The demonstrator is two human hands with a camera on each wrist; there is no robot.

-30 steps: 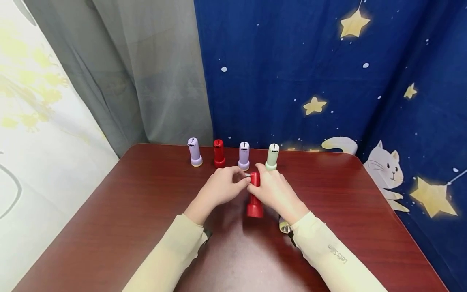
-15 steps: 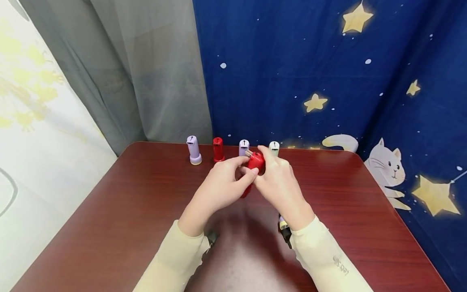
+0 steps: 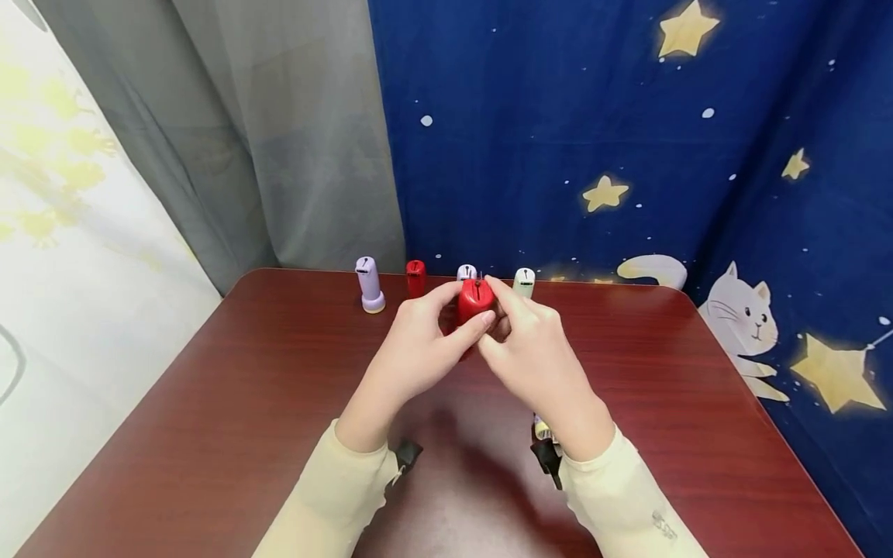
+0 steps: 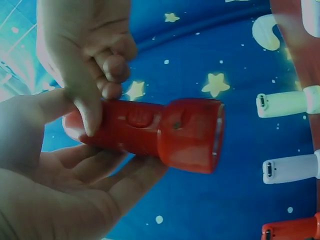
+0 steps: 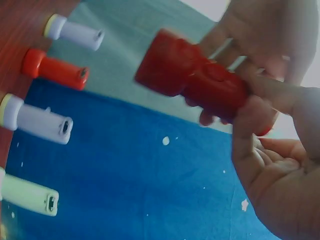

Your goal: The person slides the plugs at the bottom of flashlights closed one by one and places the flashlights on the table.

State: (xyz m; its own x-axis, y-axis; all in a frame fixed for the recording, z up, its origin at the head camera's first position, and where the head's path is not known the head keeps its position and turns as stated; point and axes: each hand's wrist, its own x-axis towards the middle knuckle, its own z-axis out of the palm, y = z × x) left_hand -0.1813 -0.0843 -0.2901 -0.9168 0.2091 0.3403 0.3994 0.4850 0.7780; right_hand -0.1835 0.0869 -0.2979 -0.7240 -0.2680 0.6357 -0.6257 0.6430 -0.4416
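Note:
A red flashlight [image 3: 477, 301] is held above the table between both hands, its slotted tail end up in the head view. My left hand [image 3: 412, 341] holds it from the left, its fingers along the body in the left wrist view. From the other side my right hand [image 3: 537, 349] grips it near the tail, thumb and fingers round the red body. In the right wrist view the wide lens head of the flashlight [image 5: 167, 62] sticks out past the fingers, with the button on its side showing. The left hand [image 5: 265, 40] partly hides behind it there.
Along the table's back edge stand a lilac flashlight [image 3: 370, 287], a red one [image 3: 415, 279], another lilac one [image 3: 467, 271] partly covered, and a pale green one [image 3: 524, 282]. One more flashlight [image 3: 542, 428] lies by the right wrist, mostly hidden. Curtains hang behind the table [image 3: 279, 372].
The red flashlight has been raised and tilted tail up, turned so its slot faces the head camera. Its metal prongs, sticking out to the left before, now show only as thin lines at the top.

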